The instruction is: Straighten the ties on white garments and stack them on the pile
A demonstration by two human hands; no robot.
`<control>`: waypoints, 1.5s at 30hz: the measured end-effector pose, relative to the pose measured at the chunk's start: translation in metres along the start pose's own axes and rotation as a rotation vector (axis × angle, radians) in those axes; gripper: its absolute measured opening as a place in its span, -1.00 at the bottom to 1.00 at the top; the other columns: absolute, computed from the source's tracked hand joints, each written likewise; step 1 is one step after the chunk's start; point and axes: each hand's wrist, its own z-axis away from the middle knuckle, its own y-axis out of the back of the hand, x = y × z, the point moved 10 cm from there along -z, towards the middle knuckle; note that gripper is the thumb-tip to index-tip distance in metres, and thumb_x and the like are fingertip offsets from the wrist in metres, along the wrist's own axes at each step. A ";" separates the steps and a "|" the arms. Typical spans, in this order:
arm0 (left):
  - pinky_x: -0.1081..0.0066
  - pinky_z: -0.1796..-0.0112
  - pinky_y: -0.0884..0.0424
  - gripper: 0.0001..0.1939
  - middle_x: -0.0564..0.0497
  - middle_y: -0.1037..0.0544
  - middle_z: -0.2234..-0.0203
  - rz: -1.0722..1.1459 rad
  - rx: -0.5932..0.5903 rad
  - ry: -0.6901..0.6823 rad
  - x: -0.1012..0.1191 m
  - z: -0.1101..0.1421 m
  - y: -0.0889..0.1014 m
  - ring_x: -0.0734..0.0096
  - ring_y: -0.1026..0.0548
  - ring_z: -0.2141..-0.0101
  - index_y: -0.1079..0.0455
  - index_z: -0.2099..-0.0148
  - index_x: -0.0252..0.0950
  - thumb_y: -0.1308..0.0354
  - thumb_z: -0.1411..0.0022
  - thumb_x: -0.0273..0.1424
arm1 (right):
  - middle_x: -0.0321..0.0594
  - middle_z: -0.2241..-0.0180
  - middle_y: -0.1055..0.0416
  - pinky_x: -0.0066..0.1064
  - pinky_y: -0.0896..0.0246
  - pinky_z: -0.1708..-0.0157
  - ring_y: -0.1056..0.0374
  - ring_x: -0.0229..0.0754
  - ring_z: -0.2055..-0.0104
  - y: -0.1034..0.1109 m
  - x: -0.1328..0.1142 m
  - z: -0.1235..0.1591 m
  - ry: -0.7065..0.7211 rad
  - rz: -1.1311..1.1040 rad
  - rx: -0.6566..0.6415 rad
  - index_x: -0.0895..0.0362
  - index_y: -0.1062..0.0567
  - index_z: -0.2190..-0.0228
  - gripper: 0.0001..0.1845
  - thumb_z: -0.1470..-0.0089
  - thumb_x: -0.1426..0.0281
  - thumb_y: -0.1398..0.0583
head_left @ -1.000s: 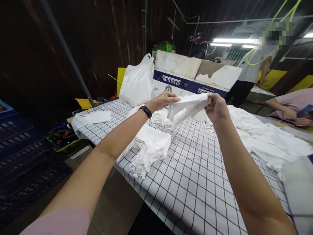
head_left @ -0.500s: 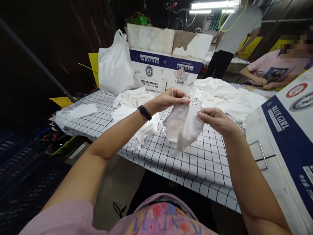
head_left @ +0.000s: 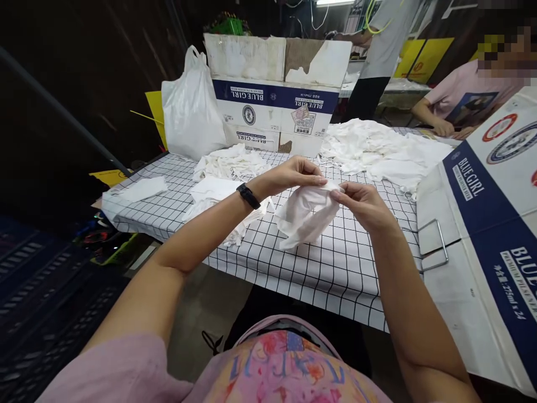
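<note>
Both my hands hold one white cloth piece (head_left: 304, 215) above the checked table (head_left: 335, 263). My left hand (head_left: 289, 174), with a black band on its wrist, pinches the cloth's top edge. My right hand (head_left: 361, 204) pinches the same edge close beside it, fingertips almost touching. The cloth hangs down, folded and bunched. A stack of folded white cloths (head_left: 218, 196) lies just left of my left wrist.
A large loose heap of white cloth (head_left: 377, 148) covers the table's far right. A "Blue Girl" carton (head_left: 277, 101) and a white plastic bag (head_left: 191, 112) stand at the back. Another carton (head_left: 490, 224) stands at my right. Two other people are behind the table.
My hands came closer together, gathering the cloth's top edge, and lowered slightly toward me. The camera tilted further down.
</note>
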 end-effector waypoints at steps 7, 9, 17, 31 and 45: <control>0.51 0.46 -0.21 -0.65 0.08 -0.43 0.55 -0.042 0.024 0.069 -0.019 0.021 0.030 0.61 -0.36 0.50 -0.55 0.43 -0.36 -0.45 -0.14 -0.17 | -0.31 0.56 -0.37 -0.45 -0.20 0.53 -0.22 -0.30 0.51 0.063 -0.006 0.002 -0.014 -0.125 0.222 0.09 -0.60 0.53 -0.60 0.25 0.08 -0.56; 0.51 0.48 -0.17 -0.63 0.10 -0.38 0.57 -0.027 0.050 0.074 -0.024 0.027 0.040 0.63 -0.32 0.52 -0.51 0.46 -0.36 -0.46 -0.13 -0.16 | -0.34 0.62 -0.31 -0.48 -0.09 0.61 -0.14 -0.33 0.57 0.082 -0.005 0.005 -0.034 -0.127 0.299 0.09 -0.57 0.58 -0.56 0.34 0.08 -0.58; 0.51 0.48 -0.16 -0.61 0.10 -0.36 0.59 -0.008 0.159 0.070 -0.029 0.037 0.073 0.62 -0.31 0.52 -0.49 0.47 -0.36 -0.49 -0.10 -0.16 | -0.34 0.63 -0.33 -0.49 -0.01 0.60 -0.15 -0.35 0.55 0.127 0.002 0.014 -0.113 -0.122 0.453 0.10 -0.56 0.62 -0.52 0.49 0.11 -0.61; 0.46 0.40 -0.26 -0.65 0.06 -0.46 0.53 -0.038 0.193 0.012 -0.022 0.025 0.086 0.56 -0.39 0.47 -0.55 0.42 -0.33 -0.46 -0.12 -0.14 | -0.30 0.61 -0.38 -0.38 0.01 0.53 -0.20 -0.30 0.53 0.152 0.010 0.022 -0.201 -0.047 0.611 0.15 -0.56 0.63 -0.51 0.59 0.18 -0.61; 0.32 0.18 -0.36 -0.76 -0.01 -0.59 0.40 -0.564 0.200 -0.116 -0.019 0.040 0.071 0.39 -0.47 0.30 -0.59 0.30 -0.28 -0.37 -0.24 -0.19 | -0.29 0.53 -0.42 -0.35 -0.15 0.43 -0.26 -0.25 0.47 0.123 -0.010 0.067 0.058 0.600 0.596 0.15 -0.65 0.38 -0.77 -0.04 0.23 -0.41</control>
